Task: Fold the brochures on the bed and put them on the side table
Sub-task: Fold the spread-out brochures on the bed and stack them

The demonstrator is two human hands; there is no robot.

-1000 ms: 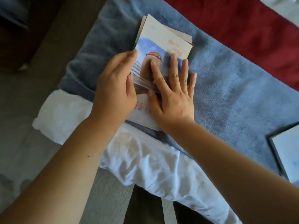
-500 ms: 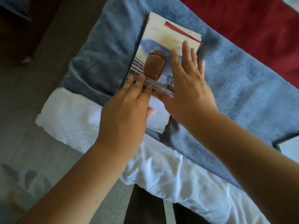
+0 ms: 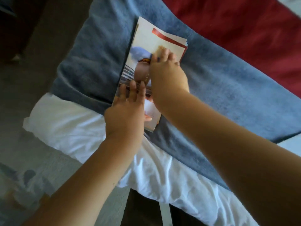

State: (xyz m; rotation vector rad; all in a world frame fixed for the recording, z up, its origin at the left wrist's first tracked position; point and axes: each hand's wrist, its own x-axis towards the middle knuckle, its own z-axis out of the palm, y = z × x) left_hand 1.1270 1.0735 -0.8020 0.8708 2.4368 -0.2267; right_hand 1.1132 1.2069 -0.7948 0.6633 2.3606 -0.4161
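Note:
A stack of folded brochures point(image 3: 146, 38), cream with a red band and a photo of a brown jar, lies on the blue blanket point(image 3: 228, 95) at the bed's corner. My left hand point(image 3: 127, 111) rests flat on the near end of the top brochure, fingers spread. My right hand point(image 3: 166, 74) presses flat on its upper half, fingertips near the yellow lettering. Both palms push down on the paper; neither hand grips it. The brochure's middle is hidden under my hands.
A white sheet point(image 3: 70, 128) hangs off the bed edge below the blanket. A red cover point(image 3: 244, 30) lies at the far right. Grey floor point(image 3: 24, 95) runs along the left. The side table is out of sight.
My right hand has slid up the brochure toward its far end. My left hand has stayed on the near end, shifting slightly left. The view has tilted.

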